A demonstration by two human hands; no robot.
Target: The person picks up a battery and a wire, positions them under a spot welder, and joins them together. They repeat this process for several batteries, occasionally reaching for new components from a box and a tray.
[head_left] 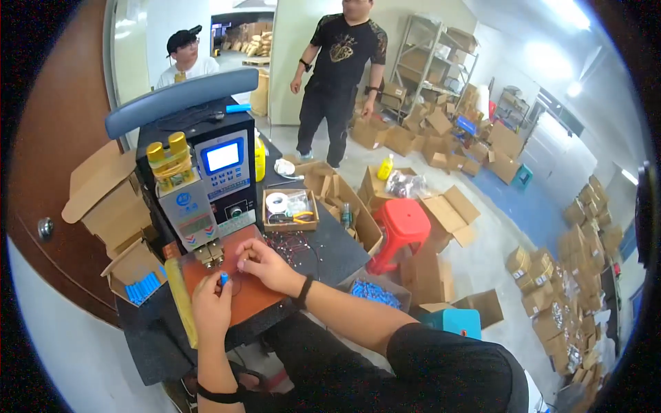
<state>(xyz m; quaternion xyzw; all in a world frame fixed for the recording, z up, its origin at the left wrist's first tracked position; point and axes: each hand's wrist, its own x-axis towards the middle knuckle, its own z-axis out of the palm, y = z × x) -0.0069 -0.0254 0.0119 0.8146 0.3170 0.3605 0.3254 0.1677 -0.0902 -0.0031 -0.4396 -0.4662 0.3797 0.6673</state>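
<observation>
My left hand (212,306) is closed around a small blue cylindrical battery cell (224,278), held upright with its top end showing. Just to the right, my right hand (265,267) has thumb and fingertips pinched together; whatever lies between them is too small to make out. Both hands are over an orange-brown mat (256,303) on a black table. Directly beyond them are the metal electrode tips (210,256) of a spot welder (189,210). The cell is near these tips, apart from them as far as I can see.
An open carton of blue cells (142,289) stands left of the mat. Beyond my right hand is a small box (290,208) with tape and yellow-handled pliers. A bin of blue pieces (375,294) and a red stool (403,224) are at right. Two people are at the back.
</observation>
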